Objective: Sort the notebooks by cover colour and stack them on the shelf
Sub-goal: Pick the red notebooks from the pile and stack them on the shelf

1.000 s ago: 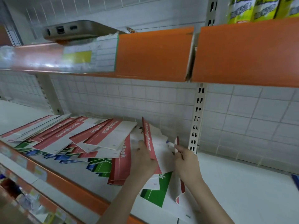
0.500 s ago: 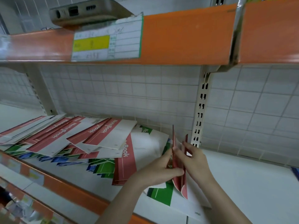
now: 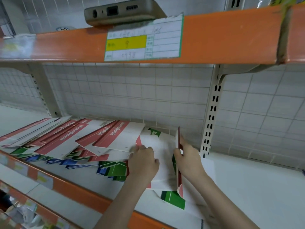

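A loose spread of notebooks (image 3: 79, 138) with red-and-white covers lies across the left of the white shelf (image 3: 255, 187), with green (image 3: 115, 171) and blue (image 3: 66, 161) covers showing underneath. My right hand (image 3: 188, 161) grips a few red notebooks (image 3: 179, 162) standing on edge. My left hand (image 3: 143, 161) lies with curled fingers on the flat notebooks beside them, at the edge of a white cover (image 3: 161, 162). A green-cornered notebook (image 3: 173, 198) lies flat under both hands.
An orange-fronted upper shelf (image 3: 222, 35) hangs overhead with a price label (image 3: 143, 38) and a phone (image 3: 123, 11) on it. A slotted upright (image 3: 210, 116) stands just right of my hands. The wire-grid back wall is close behind. The orange shelf lip (image 3: 74, 190) runs along the front.
My left hand let go of the upright red notebooks and moved left onto the flat pile. My right hand still holds the upright ones. The camera moved closer and tilted.
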